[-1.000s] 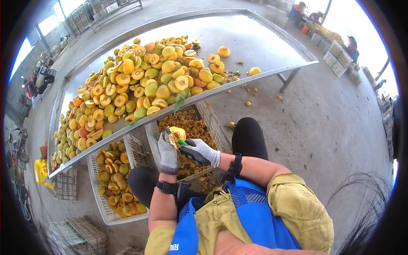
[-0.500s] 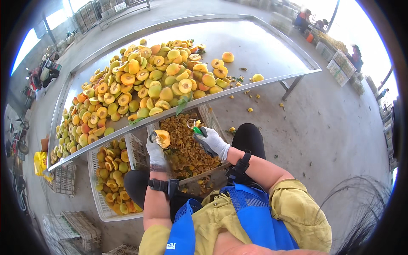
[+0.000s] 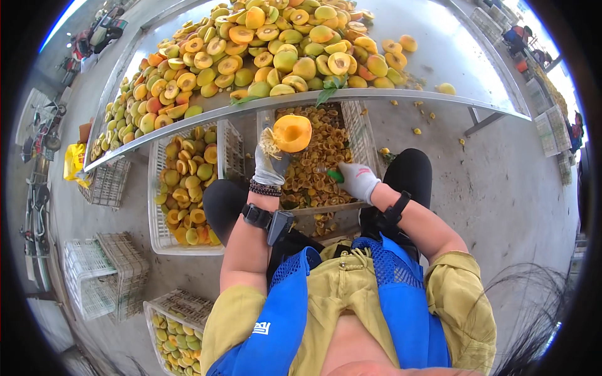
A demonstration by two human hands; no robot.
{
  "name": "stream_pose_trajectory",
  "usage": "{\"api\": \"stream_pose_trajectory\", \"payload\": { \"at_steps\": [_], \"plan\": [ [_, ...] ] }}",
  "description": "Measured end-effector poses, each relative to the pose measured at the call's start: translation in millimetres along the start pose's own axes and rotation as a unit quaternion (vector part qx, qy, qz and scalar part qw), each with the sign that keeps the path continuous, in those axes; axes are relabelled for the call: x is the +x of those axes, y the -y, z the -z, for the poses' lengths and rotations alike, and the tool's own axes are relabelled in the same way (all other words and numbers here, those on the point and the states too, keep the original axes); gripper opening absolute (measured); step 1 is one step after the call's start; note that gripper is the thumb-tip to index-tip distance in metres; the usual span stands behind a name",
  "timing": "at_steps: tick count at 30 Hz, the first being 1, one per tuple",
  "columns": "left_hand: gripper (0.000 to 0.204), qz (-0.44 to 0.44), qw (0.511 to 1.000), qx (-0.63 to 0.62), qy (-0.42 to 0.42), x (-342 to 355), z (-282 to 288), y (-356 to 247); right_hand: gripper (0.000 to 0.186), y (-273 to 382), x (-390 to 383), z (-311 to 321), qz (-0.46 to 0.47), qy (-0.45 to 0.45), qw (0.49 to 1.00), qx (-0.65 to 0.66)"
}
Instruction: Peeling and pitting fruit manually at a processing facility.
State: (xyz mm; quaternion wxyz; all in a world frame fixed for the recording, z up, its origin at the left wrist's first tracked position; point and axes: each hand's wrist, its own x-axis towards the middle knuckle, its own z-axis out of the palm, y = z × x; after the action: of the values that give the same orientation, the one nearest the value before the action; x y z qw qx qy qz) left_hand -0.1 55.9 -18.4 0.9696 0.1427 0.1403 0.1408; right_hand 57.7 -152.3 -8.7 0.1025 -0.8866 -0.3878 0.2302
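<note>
Apart, hands (image 3: 269,170) (image 3: 359,182): fruit half (image 3: 293,133) left, green handle (image 3: 335,176) right.

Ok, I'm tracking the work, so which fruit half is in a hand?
The orange half raised in the left hand, hollow face showing; it alone is held, apart from the pile.

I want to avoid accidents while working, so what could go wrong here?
The peach half in the left hand could slip and fall toward the crate. The green-handled tool in the right hand might nick a glove. Fruit piled against the metal table's front rim could tumble off.
</note>
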Motion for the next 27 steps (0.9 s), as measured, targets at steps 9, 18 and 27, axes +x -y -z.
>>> {"api": "stream_pose_trajectory", "payload": {
  "at_steps": [9,18,27],
  "plan": [
    [0.039,0.0,0.96,0.203,0.193,-2,-28,37,0.033,28,4,78,0.134,-0.297,0.906,0.269],
    [0.043,-0.502,0.751,0.43,0.008,-35,-77,-72,0.021,-14,-16,80,0.024,-0.161,0.859,0.486],
    [0.035,-0.416,0.556,0.55,-0.465,-81,78,-142,0.018,-58,-25,33,-0.013,-0.12,0.898,0.424]
  ]
}}
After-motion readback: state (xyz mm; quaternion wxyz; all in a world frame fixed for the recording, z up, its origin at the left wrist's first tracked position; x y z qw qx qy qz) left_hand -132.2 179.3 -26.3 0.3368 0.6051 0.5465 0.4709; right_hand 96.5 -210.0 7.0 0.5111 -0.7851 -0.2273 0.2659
